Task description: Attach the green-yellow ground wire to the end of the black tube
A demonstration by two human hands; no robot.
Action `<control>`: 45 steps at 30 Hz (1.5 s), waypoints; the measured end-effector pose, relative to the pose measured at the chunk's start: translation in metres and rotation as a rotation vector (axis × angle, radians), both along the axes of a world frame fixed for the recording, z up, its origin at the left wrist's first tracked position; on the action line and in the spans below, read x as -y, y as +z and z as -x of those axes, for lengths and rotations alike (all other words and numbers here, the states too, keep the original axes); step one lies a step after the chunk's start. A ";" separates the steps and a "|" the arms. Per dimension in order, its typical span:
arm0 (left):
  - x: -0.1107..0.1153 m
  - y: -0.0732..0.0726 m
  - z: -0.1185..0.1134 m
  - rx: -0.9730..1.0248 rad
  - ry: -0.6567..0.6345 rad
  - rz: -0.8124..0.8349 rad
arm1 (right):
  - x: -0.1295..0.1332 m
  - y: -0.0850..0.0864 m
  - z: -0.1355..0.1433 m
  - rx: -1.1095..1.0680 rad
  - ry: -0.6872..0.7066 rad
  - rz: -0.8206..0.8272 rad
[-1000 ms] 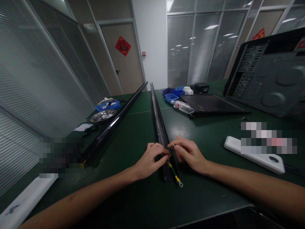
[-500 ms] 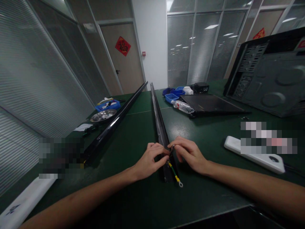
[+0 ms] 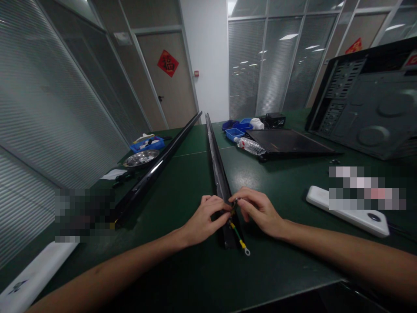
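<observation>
A long black channel-shaped rail point(image 3: 219, 169) runs away from me down the green table. Over its near end, my left hand point(image 3: 206, 218) is closed, thumb and fingertips pinched at the upper end of a short green-and-yellow ground wire point(image 3: 239, 236). The wire's loose ring terminal hangs past the rail's right edge, toward me. My right hand point(image 3: 260, 211) faces the left one from the right side, its thumb and index finger pinching a small shiny metal piece point(image 3: 236, 201) whose exact kind I cannot make out. The spot between the fingertips is partly hidden.
Left of centre lies a second black rail point(image 3: 153, 171), beside a metal dish point(image 3: 141, 158) and a blue basket point(image 3: 156, 144). To the right are a plastic bottle point(image 3: 250, 146), a flat black panel point(image 3: 289, 141), a computer case point(image 3: 368, 104) and a white elongated device point(image 3: 345, 213).
Both hands stay almost in place. The small metal piece between the right fingertips has turned slightly.
</observation>
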State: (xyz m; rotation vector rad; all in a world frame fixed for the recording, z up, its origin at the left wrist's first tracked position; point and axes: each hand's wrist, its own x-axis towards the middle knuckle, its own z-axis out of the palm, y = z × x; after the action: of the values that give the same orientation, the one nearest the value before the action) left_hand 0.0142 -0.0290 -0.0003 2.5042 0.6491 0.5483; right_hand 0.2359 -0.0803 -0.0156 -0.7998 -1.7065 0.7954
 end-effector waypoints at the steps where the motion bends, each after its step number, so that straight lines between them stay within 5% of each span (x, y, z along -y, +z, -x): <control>1: 0.000 0.000 0.000 0.001 0.001 0.003 | 0.000 0.000 0.000 0.003 -0.001 0.000; 45: 0.001 0.002 0.000 0.030 -0.007 0.030 | 0.001 0.001 -0.001 0.017 0.026 -0.042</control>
State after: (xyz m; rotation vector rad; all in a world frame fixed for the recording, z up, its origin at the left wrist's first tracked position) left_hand 0.0147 -0.0300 0.0015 2.4649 0.6321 0.5682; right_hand 0.2371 -0.0811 -0.0142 -0.7588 -1.7461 0.7706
